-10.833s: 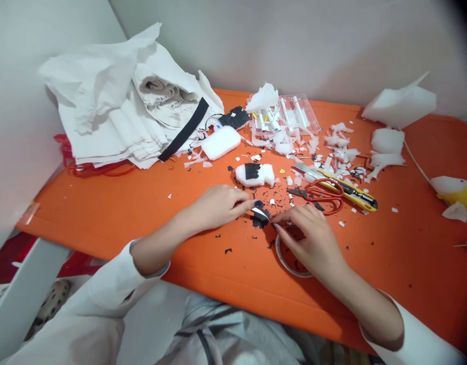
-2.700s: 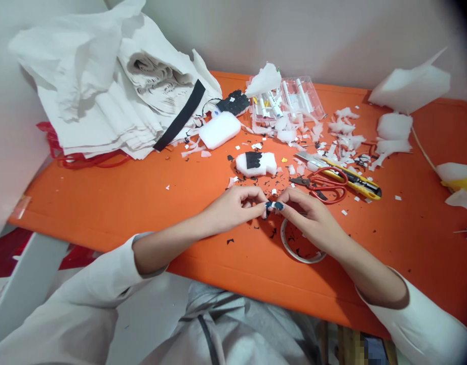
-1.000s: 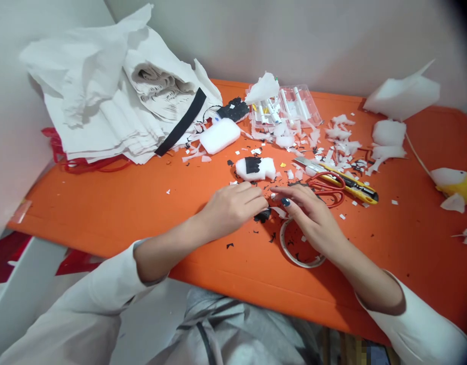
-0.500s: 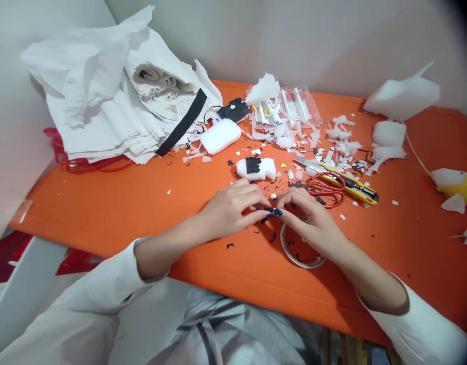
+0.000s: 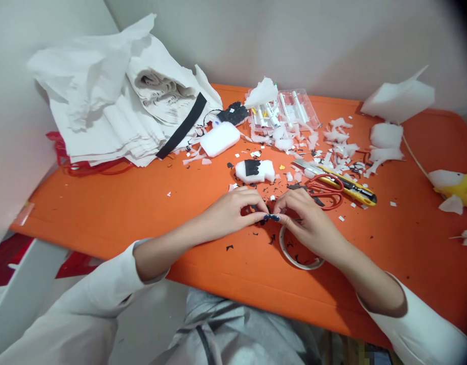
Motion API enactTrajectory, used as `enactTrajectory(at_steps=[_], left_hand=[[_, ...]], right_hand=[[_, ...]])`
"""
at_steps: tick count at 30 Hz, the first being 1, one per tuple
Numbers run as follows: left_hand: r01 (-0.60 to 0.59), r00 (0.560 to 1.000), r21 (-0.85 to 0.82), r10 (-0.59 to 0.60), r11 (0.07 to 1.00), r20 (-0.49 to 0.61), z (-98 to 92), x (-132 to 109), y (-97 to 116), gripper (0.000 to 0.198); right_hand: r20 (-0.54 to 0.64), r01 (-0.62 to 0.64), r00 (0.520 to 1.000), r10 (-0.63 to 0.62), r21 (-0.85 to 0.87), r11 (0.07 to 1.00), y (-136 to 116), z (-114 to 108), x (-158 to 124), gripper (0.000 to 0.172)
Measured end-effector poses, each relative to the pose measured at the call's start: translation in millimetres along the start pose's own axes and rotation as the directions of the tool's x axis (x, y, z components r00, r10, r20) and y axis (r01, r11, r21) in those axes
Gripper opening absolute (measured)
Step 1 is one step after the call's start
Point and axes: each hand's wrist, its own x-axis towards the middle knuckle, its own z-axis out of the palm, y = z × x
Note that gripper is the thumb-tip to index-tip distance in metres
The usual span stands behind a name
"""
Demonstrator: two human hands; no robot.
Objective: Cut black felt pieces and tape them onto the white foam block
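Note:
My left hand (image 5: 235, 213) and my right hand (image 5: 311, 220) meet tip to tip just above the orange table (image 5: 150, 213). Both pinch a small black piece (image 5: 270, 209), mostly hidden by the fingers and dark-painted thumbnails. Just beyond them lies a white foam-like shape (image 5: 264, 172) with a jagged black strip (image 5: 252, 167) across it. A narrow ring of tape (image 5: 283, 247) lies flat, partly under my right hand. Red-handled scissors (image 5: 337, 205) rest beyond that hand, next to a yellow utility knife (image 5: 360, 191). Black scraps are scattered around the fingers.
Folded white sheets (image 5: 100, 121) with a black strip (image 5: 182, 126) are piled at back left. A white block (image 5: 220, 139) lies near a clear case (image 5: 313, 117) of white pens. White scraps (image 5: 338, 134) spread behind the knife. At right sits a yellow-and-white figure (image 5: 456, 187).
My thumbs have come together, and the black piece between them shows less than before. The view has shifted slightly; the things on the table stay where they were.

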Motion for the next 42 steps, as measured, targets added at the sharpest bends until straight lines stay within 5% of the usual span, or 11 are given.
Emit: enactTrajectory(at_steps=[8,14,26,34,39,42], left_hand=[[0.114,0.993,-0.199,-0.11,0.973,0.028,0.6,0,1,0.012],[0.198,0.974,-0.178,-0.213,0.964,-0.074,1.5,0,0,0.016],[0.058,0.998,-0.132,-0.054,0.99,0.031,5.9,-3,1,0.015],[0.151,0.988,-0.111,-0.151,0.982,0.012,7.2,-2,3,0.015],[0.167,0.986,-0.146,-0.166,0.975,0.018,5.2,-2,4,0.014],[0.217,0.976,-0.174,-0.218,0.961,0.013,6.0,-2,2,0.015]], right_hand=[[0.02,-0.076,0.997,0.074,0.134,0.988,10,-16,2,0.007],[-0.066,-0.3,0.937,0.344,0.353,0.886,26,-52,-2,0.023],[0.022,-0.08,0.997,0.079,0.077,0.994,5,-11,0,0.013],[-0.017,-0.051,0.999,0.052,0.057,0.997,6,-2,1,0.013],[-0.004,-0.058,0.998,0.059,0.144,0.988,12,-17,1,0.011],[-0.159,-0.105,0.978,0.133,0.17,0.98,27,-44,-3,0.013]])
